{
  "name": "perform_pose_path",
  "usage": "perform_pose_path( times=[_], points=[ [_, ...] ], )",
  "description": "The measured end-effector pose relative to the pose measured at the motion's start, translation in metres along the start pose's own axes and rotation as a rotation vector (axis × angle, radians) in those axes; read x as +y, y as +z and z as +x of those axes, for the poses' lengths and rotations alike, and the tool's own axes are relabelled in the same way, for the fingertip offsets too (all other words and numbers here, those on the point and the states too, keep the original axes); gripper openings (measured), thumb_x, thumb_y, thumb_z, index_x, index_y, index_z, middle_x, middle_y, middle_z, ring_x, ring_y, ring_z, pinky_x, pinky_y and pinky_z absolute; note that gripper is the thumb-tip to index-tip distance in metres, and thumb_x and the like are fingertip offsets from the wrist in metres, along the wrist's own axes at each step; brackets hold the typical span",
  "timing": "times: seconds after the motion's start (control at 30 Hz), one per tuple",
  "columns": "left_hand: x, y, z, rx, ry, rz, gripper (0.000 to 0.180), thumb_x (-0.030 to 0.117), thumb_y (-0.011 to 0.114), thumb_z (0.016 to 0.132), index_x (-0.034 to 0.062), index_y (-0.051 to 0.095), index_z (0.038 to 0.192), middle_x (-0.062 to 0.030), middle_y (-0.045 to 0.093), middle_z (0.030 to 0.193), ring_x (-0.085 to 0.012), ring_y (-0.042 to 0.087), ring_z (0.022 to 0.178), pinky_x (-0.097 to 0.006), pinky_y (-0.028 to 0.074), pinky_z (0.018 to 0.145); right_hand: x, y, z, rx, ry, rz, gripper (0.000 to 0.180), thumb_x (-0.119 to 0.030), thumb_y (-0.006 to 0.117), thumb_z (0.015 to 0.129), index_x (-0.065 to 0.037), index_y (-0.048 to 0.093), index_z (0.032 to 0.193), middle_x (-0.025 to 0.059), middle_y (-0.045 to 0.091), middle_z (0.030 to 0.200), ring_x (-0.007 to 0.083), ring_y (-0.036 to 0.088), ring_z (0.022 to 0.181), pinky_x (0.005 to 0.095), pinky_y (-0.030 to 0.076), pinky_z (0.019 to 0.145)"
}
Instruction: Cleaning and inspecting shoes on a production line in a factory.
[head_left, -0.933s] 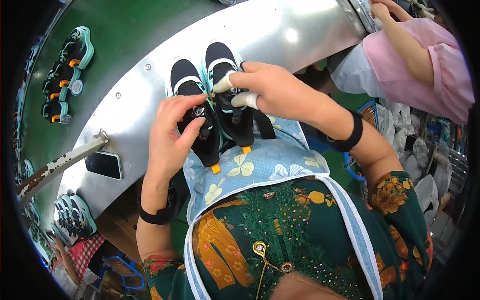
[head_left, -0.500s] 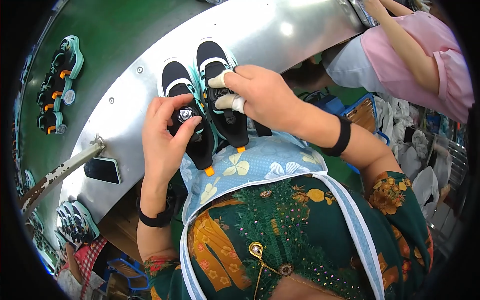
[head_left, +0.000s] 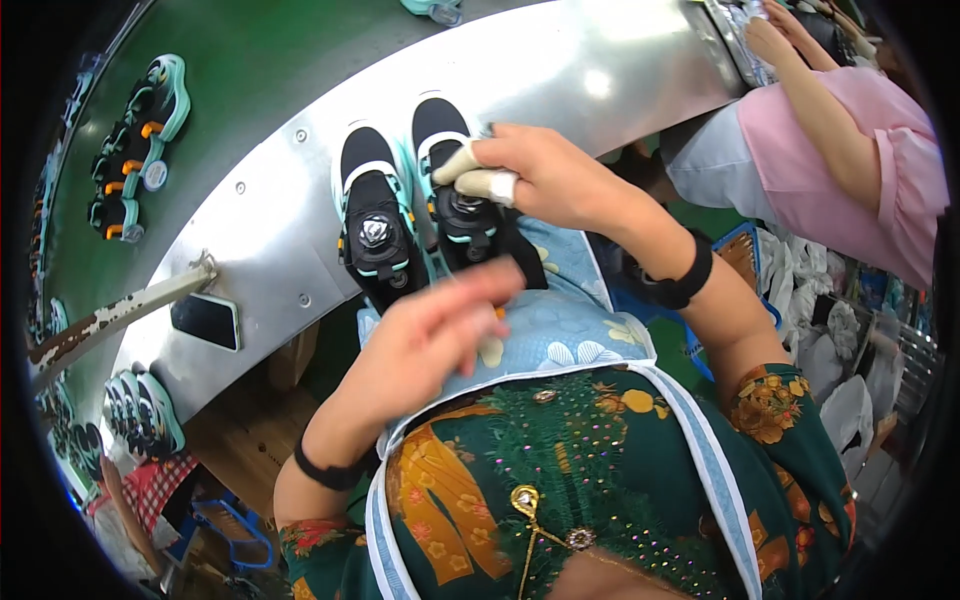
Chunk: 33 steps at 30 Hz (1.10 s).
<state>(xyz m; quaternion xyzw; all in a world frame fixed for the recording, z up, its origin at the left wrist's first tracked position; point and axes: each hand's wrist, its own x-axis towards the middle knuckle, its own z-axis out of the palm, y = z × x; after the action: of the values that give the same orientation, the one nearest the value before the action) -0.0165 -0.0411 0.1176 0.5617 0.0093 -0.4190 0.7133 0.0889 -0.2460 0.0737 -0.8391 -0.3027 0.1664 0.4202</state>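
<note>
Two black sneakers with white and mint-green soles stand side by side, toes away from me, at the edge of the metal counter. The left sneaker [head_left: 371,152] has a silver round dial [head_left: 375,232] on its upper, and no hand touches it. On the right sneaker [head_left: 436,118], my right hand [head_left: 560,180] has its thumb and forefinger, both in off-white finger covers, closed round the dial, which they partly hide. My left hand [head_left: 430,345], blurred by motion, is over the heel ends of the sneakers near my apron [head_left: 575,330].
A phone [head_left: 205,320] lies on the counter [head_left: 270,210] beside a worn metal bar [head_left: 120,315]. Matching sneakers [head_left: 140,140] lie on the green belt [head_left: 260,60] to the left. A co-worker in pink [head_left: 800,150] works at right; another person's arm [head_left: 130,510] shows lower left.
My left hand has let go of the left sneaker's dial and moved down and right toward my apron. My right hand stays at the right sneaker. The view has shifted slightly.
</note>
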Motion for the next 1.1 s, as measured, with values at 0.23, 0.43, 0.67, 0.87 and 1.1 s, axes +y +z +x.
perform_pose_path(
  times=[0.23,0.43,0.67,0.87,1.1],
  points=[
    [-0.016,-0.037,0.021,0.866,0.446,0.907,0.031,0.010,0.074,0.075,0.0025,0.063,0.103,-0.0088,0.056,0.092,-0.0234,0.055,0.090,-0.033,0.044,0.078,-0.001,-0.005,0.032,0.024,0.036,-0.022,0.027,-0.021,0.063,0.091,-0.013,0.067,0.116,0.0146,0.062,0.087,0.0275,0.061,0.082,0.0347,0.048,0.075],
    [-0.018,-0.059,0.024,0.419,0.453,0.565,0.037,0.005,0.072,0.072,0.0048,0.067,0.109,-0.0075,0.059,0.103,-0.0219,0.054,0.096,-0.031,0.042,0.087,0.005,0.034,0.074,-0.087,-0.032,-0.310,0.044,-0.027,0.065,0.087,-0.019,0.059,0.130,0.0194,0.056,0.101,0.0376,0.058,0.093,0.0432,0.048,0.080],
    [-0.021,-0.078,0.026,0.281,0.417,0.610,0.052,0.005,0.070,0.074,0.0079,0.058,0.125,-0.0081,0.058,0.109,-0.0220,0.055,0.101,-0.031,0.042,0.092,0.005,0.035,0.077,-0.092,0.035,-0.245,0.044,-0.026,0.064,0.089,-0.024,0.058,0.132,0.0199,0.054,0.100,0.0393,0.057,0.092,0.0430,0.047,0.080],
    [-0.005,-0.071,0.027,0.362,0.518,0.543,0.042,0.005,0.068,0.075,0.0034,0.063,0.117,-0.0050,0.055,0.106,-0.0144,0.052,0.102,-0.026,0.038,0.079,0.013,0.038,0.084,-0.126,0.083,-0.238,0.042,-0.028,0.064,0.090,-0.027,0.058,0.132,0.0198,0.053,0.098,0.0379,0.057,0.088,0.0418,0.047,0.080],
    [-0.009,-0.091,0.023,0.142,0.502,0.527,0.042,0.006,0.069,0.075,0.0022,0.062,0.116,-0.0081,0.056,0.104,-0.0163,0.054,0.101,-0.028,0.041,0.082,0.007,0.039,0.089,-0.128,0.048,-0.241,0.043,-0.032,0.064,0.089,-0.024,0.058,0.131,0.0198,0.055,0.100,0.0376,0.058,0.092,0.0422,0.047,0.082]
  ],
)
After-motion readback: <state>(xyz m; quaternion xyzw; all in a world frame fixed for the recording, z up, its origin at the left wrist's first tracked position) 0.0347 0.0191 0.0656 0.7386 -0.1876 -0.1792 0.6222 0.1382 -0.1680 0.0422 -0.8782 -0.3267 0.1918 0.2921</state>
